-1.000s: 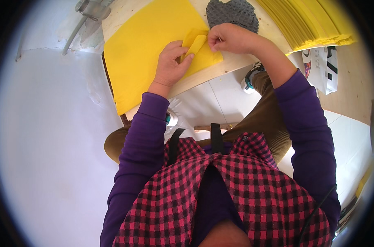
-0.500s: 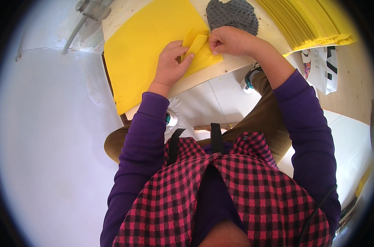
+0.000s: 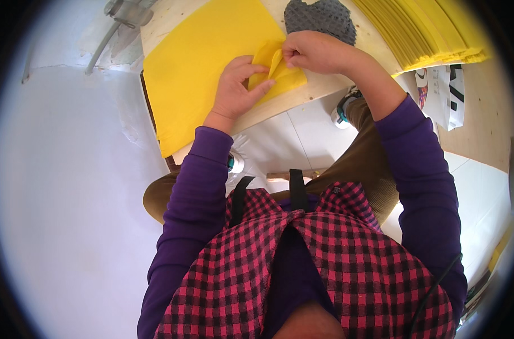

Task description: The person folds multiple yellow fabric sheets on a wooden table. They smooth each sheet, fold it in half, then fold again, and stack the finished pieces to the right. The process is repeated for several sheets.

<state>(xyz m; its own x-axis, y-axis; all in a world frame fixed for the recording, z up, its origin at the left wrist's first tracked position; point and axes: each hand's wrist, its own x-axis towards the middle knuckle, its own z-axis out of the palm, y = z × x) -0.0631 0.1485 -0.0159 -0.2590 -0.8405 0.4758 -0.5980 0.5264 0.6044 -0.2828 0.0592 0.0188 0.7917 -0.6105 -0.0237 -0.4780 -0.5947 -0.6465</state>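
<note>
A flat yellow sheet, fabric-like, lies across the wooden table, its near right corner lifted into a loose fold. My right hand pinches the raised edge of that fold from the right, with fingertips closed. On the left side of the fold, my left hand rests on the sheet. Its thumb and index finger are spread apart, their tips near the raised flap. Just beyond my right hand sits a crumpled grey textured cloth.
A thick stack of yellow sheets lies at the far right of the table. Beside it is a white printed bag. A metal fitting with a pipe stands by the wall at far left. My legs are beneath the table's front edge.
The lifted flap stands up more and has opened out. My right hand has shifted slightly left and away from me; my left thumb and index finger have spread and reached further right.
</note>
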